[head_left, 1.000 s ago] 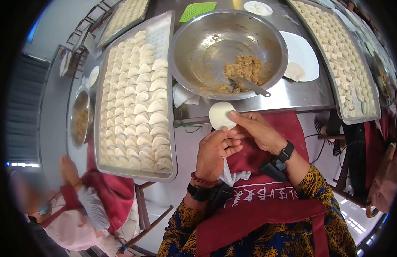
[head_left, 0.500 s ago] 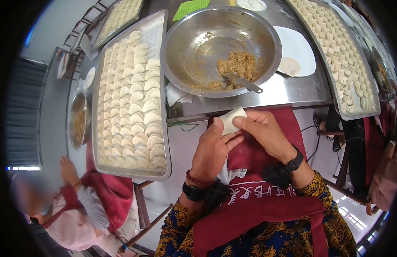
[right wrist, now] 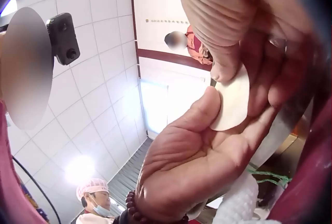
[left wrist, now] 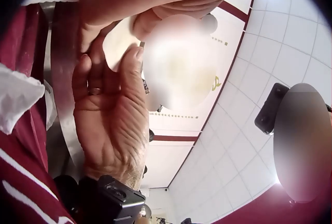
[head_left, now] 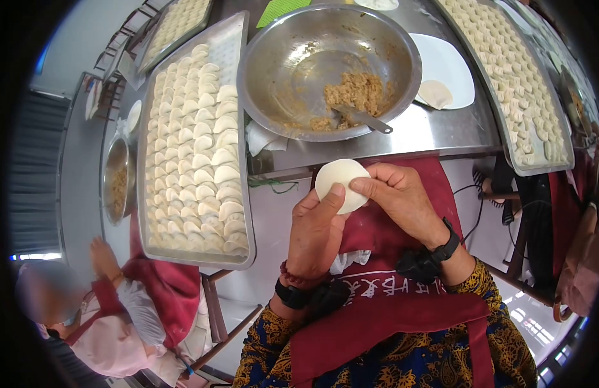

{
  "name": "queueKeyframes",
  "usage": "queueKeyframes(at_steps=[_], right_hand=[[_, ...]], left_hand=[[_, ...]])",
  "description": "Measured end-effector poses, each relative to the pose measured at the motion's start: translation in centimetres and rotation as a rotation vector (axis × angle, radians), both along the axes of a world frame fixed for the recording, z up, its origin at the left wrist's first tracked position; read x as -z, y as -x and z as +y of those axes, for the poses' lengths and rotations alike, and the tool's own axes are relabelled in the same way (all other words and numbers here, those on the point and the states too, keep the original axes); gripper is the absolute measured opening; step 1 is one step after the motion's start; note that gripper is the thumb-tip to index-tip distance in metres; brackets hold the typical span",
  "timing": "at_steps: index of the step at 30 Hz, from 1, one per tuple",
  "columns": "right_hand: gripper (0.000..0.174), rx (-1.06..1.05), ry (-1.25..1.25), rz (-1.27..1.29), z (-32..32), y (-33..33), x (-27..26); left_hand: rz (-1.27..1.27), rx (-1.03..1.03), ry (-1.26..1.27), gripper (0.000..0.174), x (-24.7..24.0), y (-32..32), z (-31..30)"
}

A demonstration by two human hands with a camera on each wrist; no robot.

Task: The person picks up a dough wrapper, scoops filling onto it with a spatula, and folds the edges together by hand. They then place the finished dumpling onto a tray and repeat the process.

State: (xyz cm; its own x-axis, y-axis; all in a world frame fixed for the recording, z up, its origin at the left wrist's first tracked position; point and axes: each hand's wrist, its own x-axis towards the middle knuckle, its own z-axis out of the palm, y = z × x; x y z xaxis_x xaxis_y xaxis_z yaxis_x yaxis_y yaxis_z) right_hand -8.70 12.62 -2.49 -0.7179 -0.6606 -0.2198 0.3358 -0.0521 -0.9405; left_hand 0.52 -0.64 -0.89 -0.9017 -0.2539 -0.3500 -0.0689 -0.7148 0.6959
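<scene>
A round, pale dumpling wrapper (head_left: 340,171) is spread flat between both hands, below the steel bowl in the head view. The left hand (head_left: 314,233) pinches its lower left edge, thumb on top and fingers beneath. The right hand (head_left: 408,205) pinches the right side, its thumb close to the other thumb. In the right wrist view the wrapper (right wrist: 233,105) lies across the left fingers, with the left thumb along its edge. A ring shows on the right hand (left wrist: 114,115) in the left wrist view. No filling shows on the wrapper.
The steel bowl (head_left: 267,123) holds brown filling (head_left: 357,92) with a metal spatula (head_left: 367,119) in it. Left stands a tray (head_left: 246,249) of folded dumplings; another tray (head_left: 529,171) stands far right. A white plate (head_left: 451,64) bears a wrapper (head_left: 435,95). Another person sits lower left.
The wrapper, flat a second ago, was tilted and bent half a second ago and now lies flat again. The left thumb has come down on its lower edge.
</scene>
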Motion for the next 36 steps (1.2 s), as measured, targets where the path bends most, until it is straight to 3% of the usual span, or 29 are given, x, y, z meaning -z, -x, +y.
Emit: queueKeyframes(at_steps=[8,18,27,29,32,36], right_hand=[[0.021,0.042,-0.026,-0.008,0.2,0.0,-0.1],[0.017,0.072,-0.048,0.067,0.3,-0.1,0.0],[0.008,0.2,-0.293,0.653,0.7,-0.1,-0.7],[0.006,0.152,-0.421,0.986,0.6,-0.1,-0.6],[0.007,0.108,-0.347,1.17,0.2,-0.5,-1.2],[0.012,0.093,-0.281,1.186,-0.1,-0.9,-2.0]], left_hand=[[-0.003,0.017,-0.065,0.03,-0.2,-0.2,-0.2],[0.029,0.007,-0.027,0.037,0.2,0.0,0.1],[-0.052,0.019,-0.067,0.062,-0.4,-0.4,-0.1],[-0.015,0.054,-0.067,0.064,-0.5,-0.3,0.1],[0.062,0.109,-0.204,0.061,-0.1,0.2,0.4],[0.074,0.097,-0.244,0.057,0.6,0.4,0.0]])
